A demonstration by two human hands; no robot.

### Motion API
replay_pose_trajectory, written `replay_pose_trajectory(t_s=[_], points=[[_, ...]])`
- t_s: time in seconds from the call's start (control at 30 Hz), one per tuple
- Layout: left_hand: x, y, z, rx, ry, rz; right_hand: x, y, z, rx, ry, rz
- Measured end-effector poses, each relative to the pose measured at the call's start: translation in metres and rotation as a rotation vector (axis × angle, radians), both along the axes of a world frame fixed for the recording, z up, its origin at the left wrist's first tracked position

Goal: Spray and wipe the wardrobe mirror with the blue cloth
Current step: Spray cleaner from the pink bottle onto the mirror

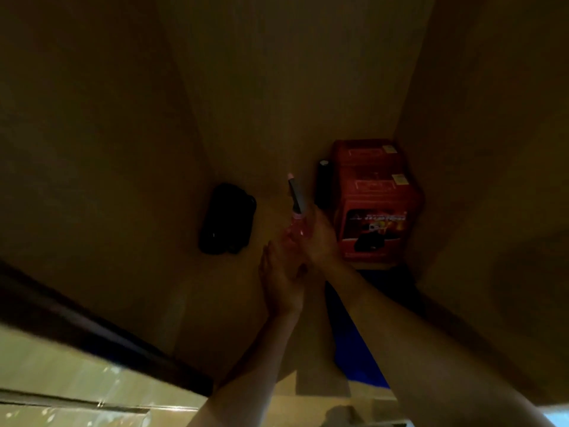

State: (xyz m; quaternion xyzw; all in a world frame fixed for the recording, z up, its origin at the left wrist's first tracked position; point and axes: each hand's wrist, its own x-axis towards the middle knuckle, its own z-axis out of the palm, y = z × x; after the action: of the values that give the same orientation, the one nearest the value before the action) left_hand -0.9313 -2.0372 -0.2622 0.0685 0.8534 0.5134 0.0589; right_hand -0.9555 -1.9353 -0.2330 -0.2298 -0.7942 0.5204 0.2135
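**Both hands on spray bottle inside dim wardrobe**

Near left: a dark door edge (101,340) runs diagonally, with a pale, glinting surface (61,380) below it. Could be the mirror face; too blurred to say for certain.

Left of centre, on the wardrobe shelf (234,285): a black pouch-like object (228,218), lying apart from the hands. What it is cannot be made out.

Centre: the left hand (281,277) reaches in from below, fingers extended up along the lower body of the spray bottle (296,220). It touches or steadies the bottle; whether the fingers wrap round it cannot be told in this light. The bottle is pinkish and translucent, with a grey nozzle section pointing to the far wall. Its long axis runs near to far, tilted slightly left at the tip.

Right of centre: the right hand (318,237) has its grip curled round the bottle's body just below the collar. This is the hand nearer the trigger end, and it appears to carry the weight.

Near right, under the right forearm: the blue cloth (354,349) lies on the shelf, partly hidden by the arm. It sits nearer than both hands, toward the wardrobe opening.

Far right corner: a red box (375,201) with a dark cylinder (323,183) standing just beside its left face.

Judgement: the bottle is in hand and the cloth not yet. The mirror lies back toward the near side, so the bottle must swing out of the wardrobe.
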Motion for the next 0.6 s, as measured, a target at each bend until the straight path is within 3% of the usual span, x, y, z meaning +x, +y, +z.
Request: replay_pose_trajectory(t_s=[0.4,0.6], points=[[0.002,-0.004,-0.021,0.012,-0.013,-0.052,-0.04,0.011,-0.01,-0.177,-0.034,-0.002],[0.007,-0.005,-0.023,0.006,-0.008,-0.088,-0.022,0.003,-0.005,-0.15,-0.07,0.0]])
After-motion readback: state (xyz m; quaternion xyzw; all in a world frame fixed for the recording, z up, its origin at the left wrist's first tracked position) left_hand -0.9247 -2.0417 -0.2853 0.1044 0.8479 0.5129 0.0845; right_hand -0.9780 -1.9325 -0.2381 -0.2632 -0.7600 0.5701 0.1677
